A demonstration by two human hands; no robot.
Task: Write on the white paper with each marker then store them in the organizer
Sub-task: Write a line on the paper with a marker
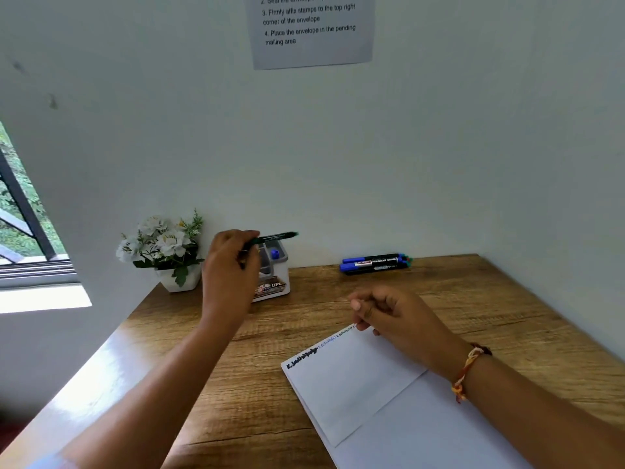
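Note:
My left hand (230, 265) grips a green marker (275, 237) and holds it level just above the white organizer (275, 282), which stands at the back of the desk. A blue marker (275, 254) stands inside the organizer. The white paper (365, 390) lies on the desk in front of me with lines of writing along its top edge. My right hand (395, 319) rests on the paper's upper right corner, fingers loosely curled and holding nothing. Several more markers (375, 264) lie in a pile by the wall at the back right.
A white pot of artificial flowers (165, 255) stands left of the organizer. The wooden desk (507, 316) meets the wall at the back and right. A printed notice (311, 28) hangs on the wall above. A window (23, 225) is at the far left.

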